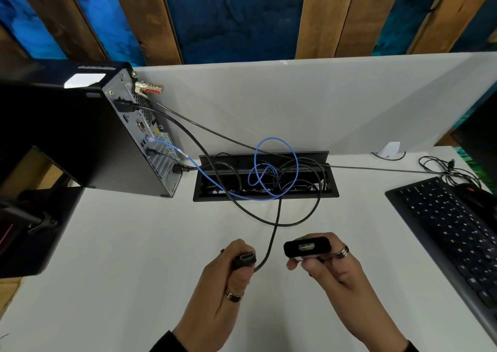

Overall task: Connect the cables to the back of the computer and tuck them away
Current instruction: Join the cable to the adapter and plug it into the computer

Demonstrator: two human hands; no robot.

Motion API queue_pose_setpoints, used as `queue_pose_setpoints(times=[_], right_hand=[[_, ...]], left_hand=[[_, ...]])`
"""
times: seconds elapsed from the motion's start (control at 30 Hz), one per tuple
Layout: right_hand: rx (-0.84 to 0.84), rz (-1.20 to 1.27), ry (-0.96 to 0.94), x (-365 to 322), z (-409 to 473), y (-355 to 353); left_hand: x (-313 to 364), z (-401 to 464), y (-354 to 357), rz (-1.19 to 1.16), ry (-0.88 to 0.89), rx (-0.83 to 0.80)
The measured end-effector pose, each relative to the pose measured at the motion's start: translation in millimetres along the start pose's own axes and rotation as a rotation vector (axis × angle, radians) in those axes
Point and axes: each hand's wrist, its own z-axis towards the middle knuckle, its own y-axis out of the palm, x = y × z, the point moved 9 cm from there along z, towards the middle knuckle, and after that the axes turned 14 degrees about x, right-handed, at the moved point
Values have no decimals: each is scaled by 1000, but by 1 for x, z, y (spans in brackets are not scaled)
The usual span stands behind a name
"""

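Gripping a black cable plug (244,259) in curled fingers, the left hand (215,292) holds it low over the white tabletop (134,257), metal end up. Just to its right, apart from it, the right hand (330,265) pinches a small black adapter (307,248) whose socket faces the camera. The plug's cable (274,233) runs up to the open cable tray (265,175), where a blue cable (269,169) loops. The computer (115,136) stands far left, well apart. No writing on it is legible; keyboard (451,233) letters are blurred.
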Motion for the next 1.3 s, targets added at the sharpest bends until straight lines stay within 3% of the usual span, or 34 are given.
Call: queue_pose_setpoints(times=[0.37,0.53,0.73,1.3], right_hand=[[-89,-327,-92,-20,3,-4],[-130,-525,-196,-24,3,-14],[-94,-571,-257,-24,9,-26],[-33,-740,-329,-17,20,-32]], left_hand=[[10,-13,14,127,27,-161],[22,-1,9,144,75,-114],[20,0,15,199,77,-175],[9,7,13,330,144,-117]])
